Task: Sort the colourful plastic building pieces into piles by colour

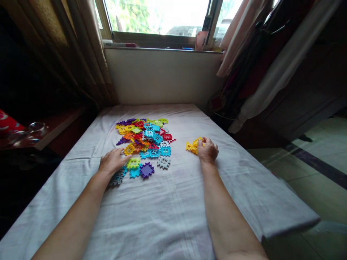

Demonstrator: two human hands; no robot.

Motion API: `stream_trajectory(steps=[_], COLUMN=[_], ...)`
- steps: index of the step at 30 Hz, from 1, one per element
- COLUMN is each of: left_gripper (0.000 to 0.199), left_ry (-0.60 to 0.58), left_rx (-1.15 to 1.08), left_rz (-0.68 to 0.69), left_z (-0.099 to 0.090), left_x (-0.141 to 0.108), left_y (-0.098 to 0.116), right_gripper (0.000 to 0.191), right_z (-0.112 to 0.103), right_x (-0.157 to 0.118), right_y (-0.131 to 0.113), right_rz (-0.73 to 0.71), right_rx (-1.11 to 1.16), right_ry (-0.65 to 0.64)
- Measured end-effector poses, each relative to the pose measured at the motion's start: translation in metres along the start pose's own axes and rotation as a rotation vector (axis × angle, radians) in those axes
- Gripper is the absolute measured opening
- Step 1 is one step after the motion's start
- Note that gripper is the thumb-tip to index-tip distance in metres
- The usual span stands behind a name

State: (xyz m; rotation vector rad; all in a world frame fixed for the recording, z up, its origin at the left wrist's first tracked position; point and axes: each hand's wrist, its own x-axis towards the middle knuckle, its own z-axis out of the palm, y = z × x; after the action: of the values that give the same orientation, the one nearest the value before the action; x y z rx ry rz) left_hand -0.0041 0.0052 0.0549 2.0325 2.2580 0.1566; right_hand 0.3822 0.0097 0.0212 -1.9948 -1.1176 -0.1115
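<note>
A heap of flat plastic interlocking tiles [149, 134] in many colours lies on the cloth-covered table, left of centre. My left hand [112, 160] rests at the heap's left edge. Its fingers and thumb are apart beside a yellow tile [129, 149], and I cannot tell whether they touch it. Just in front of that hand lie a lime green tile [133, 163] and a purple tile [146, 169]. Off to the right, my right hand [208, 151] is closed on yellow tiles [193, 146] low over the cloth; its fingers hide part of them.
A pale cloth [168, 209] covers the table. Beyond its far edge is a low wall [162, 76] under a window, with a pink cup [201, 40] on the sill. Glasses [37, 127] lie on a side surface at left. Clothes [271, 72] hang at right.
</note>
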Motion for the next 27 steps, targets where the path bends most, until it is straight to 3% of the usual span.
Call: stream_trajectory(steps=[8, 12, 15, 18, 22, 24, 27], left_gripper=[0.058, 0.061, 0.060, 0.055, 0.055, 0.059, 0.065], left_ry=[0.018, 0.179, 0.268, 0.295, 0.343, 0.346, 0.373], left_rx=[0.045, -0.035, -0.128, -0.193, -0.193, -0.204, -0.236], left_rz=[-0.001, 0.032, 0.195, 0.384, 0.517, 0.555, 0.584], left_z=[-0.007, -0.008, -0.001, 0.013, 0.029, 0.035, 0.039], left_x=[0.008, 0.001, -0.011, -0.025, -0.036, -0.037, -0.036], left_y=[0.009, 0.007, 0.023, 0.054, 0.088, 0.094, 0.090], right_gripper=[0.032, 0.031, 0.029, 0.026, 0.031, 0.025, 0.019], right_z=[0.000, -0.003, -0.003, 0.002, 0.014, 0.019, 0.018], right_x=[0.003, 0.003, -0.011, -0.040, -0.072, -0.073, -0.053], right_y=[0.011, 0.003, -0.021, -0.050, -0.072, -0.070, -0.055], right_rz=[0.015, -0.038, -0.166, -0.317, -0.359, -0.337, -0.238], right_rx=[0.037, 0.100, 0.236, 0.441, 0.632, 0.694, 0.673], right_ry=[0.081, 0.090, -0.023, -0.301, -0.601, -0.623, -0.444])
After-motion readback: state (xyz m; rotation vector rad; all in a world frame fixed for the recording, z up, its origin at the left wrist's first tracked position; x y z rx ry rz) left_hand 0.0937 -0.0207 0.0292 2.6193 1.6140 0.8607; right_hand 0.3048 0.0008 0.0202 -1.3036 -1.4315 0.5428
